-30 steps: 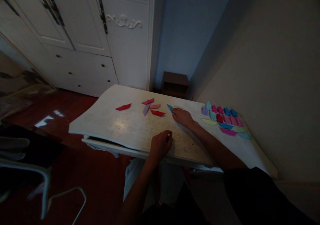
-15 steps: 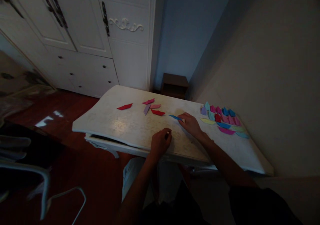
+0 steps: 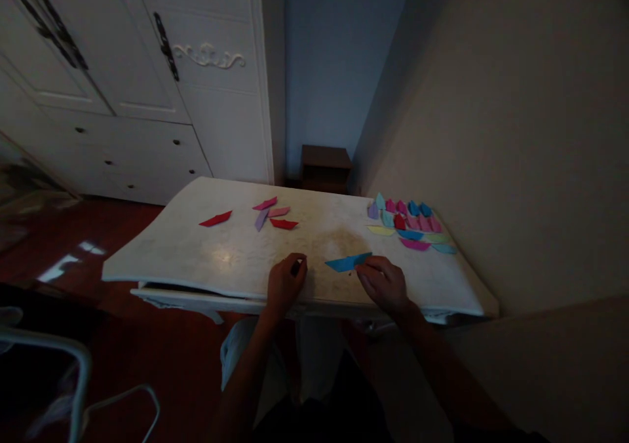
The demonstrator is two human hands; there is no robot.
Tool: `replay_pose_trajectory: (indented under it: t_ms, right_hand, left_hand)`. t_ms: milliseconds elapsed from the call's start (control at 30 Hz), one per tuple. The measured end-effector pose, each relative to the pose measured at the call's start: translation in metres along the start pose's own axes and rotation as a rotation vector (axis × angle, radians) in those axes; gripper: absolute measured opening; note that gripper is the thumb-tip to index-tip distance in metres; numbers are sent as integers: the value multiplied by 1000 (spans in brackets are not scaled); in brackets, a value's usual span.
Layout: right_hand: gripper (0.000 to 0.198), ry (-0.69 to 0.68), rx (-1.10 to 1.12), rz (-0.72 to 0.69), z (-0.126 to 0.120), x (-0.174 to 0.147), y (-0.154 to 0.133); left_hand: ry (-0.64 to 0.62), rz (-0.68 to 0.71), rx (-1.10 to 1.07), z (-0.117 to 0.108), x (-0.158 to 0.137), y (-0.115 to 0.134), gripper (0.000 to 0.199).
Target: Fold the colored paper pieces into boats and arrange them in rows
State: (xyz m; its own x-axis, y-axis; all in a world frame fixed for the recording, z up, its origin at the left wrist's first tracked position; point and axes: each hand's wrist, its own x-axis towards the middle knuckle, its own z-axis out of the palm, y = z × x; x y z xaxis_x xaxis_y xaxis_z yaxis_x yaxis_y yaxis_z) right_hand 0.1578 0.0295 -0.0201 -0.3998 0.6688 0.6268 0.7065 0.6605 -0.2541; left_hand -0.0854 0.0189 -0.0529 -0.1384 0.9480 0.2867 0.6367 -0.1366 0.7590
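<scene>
A blue folded-paper boat (image 3: 344, 263) lies flat and long over the near middle of the table, its right end pinched by my right hand (image 3: 386, 284). My left hand (image 3: 286, 279) rests by the table's front edge, left of that boat and apart from it; its fingers are curled toward the thumb with nothing visible in them. Beyond my left hand lie a red paper boat (image 3: 284, 224), a pink one (image 3: 279, 212), a purple one (image 3: 261, 219) and a magenta one (image 3: 265, 204). Another red boat (image 3: 216, 219) sits farther left.
On the right of the white table (image 3: 171, 253), several colored paper boats stand or lie in close rows, among them a yellow one (image 3: 381, 231) and a magenta one (image 3: 415, 244). A wall (image 3: 491, 135) borders that side. Behind are a white wardrobe (image 3: 221, 115) and a brown nightstand (image 3: 326, 158).
My right hand has drawn the blue paper boat nearer to me, and its broad side now shows. The view has swung to the right. My left hand keeps its curled shape.
</scene>
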Motion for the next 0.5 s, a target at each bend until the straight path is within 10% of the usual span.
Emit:
replay_pose_trajectory:
  t_ms: [500]
  right_hand:
    - [28,-156,-267,359,-13,-39,94]
  left_hand:
    - [81,12,7,-1,2,2,25]
